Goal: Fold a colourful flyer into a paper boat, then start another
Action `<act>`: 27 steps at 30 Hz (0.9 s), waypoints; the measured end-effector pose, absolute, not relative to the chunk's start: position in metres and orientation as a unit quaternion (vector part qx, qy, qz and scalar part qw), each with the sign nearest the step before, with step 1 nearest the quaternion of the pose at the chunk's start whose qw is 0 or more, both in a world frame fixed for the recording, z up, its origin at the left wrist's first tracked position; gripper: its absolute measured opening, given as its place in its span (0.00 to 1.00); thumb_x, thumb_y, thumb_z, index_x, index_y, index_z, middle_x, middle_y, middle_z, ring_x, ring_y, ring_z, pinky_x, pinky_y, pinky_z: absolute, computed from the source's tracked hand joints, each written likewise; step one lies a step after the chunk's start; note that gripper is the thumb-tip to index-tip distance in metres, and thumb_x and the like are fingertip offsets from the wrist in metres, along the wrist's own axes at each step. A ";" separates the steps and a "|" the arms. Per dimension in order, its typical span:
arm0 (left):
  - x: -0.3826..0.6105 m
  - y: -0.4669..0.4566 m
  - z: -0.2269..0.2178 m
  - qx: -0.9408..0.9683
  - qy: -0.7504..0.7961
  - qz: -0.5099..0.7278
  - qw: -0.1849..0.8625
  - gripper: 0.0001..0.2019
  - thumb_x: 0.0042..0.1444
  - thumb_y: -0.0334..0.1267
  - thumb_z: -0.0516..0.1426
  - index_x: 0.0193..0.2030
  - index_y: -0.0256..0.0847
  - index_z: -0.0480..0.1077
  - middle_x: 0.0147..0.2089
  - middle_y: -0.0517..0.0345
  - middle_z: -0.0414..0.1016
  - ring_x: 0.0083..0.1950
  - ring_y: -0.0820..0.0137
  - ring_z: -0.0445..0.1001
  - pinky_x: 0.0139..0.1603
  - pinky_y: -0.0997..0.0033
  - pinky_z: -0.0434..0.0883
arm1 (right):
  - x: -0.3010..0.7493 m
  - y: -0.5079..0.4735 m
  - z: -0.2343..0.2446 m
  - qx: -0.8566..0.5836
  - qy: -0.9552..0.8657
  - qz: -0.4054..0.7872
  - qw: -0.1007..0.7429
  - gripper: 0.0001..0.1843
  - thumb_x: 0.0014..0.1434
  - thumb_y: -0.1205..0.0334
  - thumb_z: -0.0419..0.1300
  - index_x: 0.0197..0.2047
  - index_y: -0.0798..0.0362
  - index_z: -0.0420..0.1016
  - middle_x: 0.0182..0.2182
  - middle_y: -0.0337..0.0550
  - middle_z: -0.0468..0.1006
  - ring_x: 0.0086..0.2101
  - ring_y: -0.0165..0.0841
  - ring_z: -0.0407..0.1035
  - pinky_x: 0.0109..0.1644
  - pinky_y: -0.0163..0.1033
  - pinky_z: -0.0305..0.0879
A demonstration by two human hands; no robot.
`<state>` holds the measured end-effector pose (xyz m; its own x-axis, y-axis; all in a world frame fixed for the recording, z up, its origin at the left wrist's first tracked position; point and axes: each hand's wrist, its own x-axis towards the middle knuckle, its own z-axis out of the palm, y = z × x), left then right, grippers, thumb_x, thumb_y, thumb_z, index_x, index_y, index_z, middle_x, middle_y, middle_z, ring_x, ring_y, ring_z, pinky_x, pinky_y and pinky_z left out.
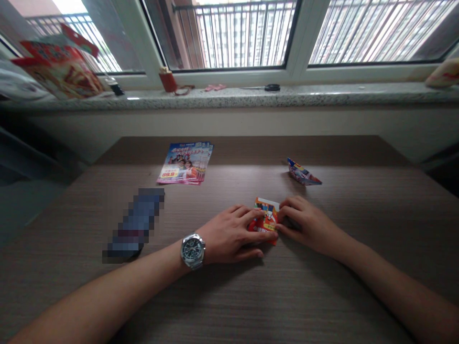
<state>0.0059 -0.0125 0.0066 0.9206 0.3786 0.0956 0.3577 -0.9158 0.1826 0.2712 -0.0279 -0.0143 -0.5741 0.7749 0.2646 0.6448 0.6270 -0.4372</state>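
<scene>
A small folded piece of red and orange printed paper (267, 219) lies on the wooden table (322, 286) in front of me. My left hand (233, 234), with a wristwatch (192, 250) on the wrist, presses down on its left side with fingers flat. My right hand (304, 223) pinches the paper's right edge with curled fingers. A finished folded paper shape (303, 174) rests on the table beyond my right hand.
A stack of colourful flyers (185, 162) lies at the far middle-left. A blurred dark object (134, 224) sits to the left. The stone windowsill (322, 95) holds scissors (267, 87), a red box (168, 80) and snack bags (60, 71).
</scene>
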 end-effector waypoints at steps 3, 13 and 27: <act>0.006 -0.013 0.007 0.977 0.190 0.062 0.079 0.22 0.67 0.54 0.52 0.67 0.60 0.63 0.70 0.51 0.58 0.63 0.54 0.64 0.65 0.48 0.63 | 0.271 -0.028 -0.014 -0.408 -0.876 0.140 0.216 0.03 0.65 0.63 0.61 0.37 0.51 0.72 0.38 0.47 0.74 0.40 0.40 0.68 0.44 0.45 0.66; 0.005 -0.014 0.005 0.975 0.197 0.055 0.090 0.23 0.67 0.54 0.52 0.68 0.61 0.62 0.76 0.52 0.47 0.67 0.50 0.62 0.67 0.45 0.60 | 0.276 -0.013 -0.025 -0.458 -0.847 0.129 0.236 0.03 0.65 0.65 0.60 0.37 0.52 0.71 0.37 0.45 0.72 0.38 0.38 0.68 0.43 0.44 0.67; 0.005 -0.009 0.002 0.975 0.182 0.058 0.114 0.24 0.67 0.55 0.53 0.68 0.58 0.62 0.77 0.49 0.46 0.74 0.51 0.55 0.72 0.47 0.55 | 0.271 -0.005 -0.027 -0.521 -0.813 0.096 0.244 0.05 0.65 0.64 0.59 0.35 0.52 0.69 0.36 0.44 0.70 0.34 0.37 0.70 0.39 0.42 0.66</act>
<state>0.0055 -0.0091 0.0023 0.9268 0.3687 0.0719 0.3420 -0.9074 0.2441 0.2712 -0.0050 -0.0268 -0.3389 0.8929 0.2965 0.7996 0.4394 -0.4093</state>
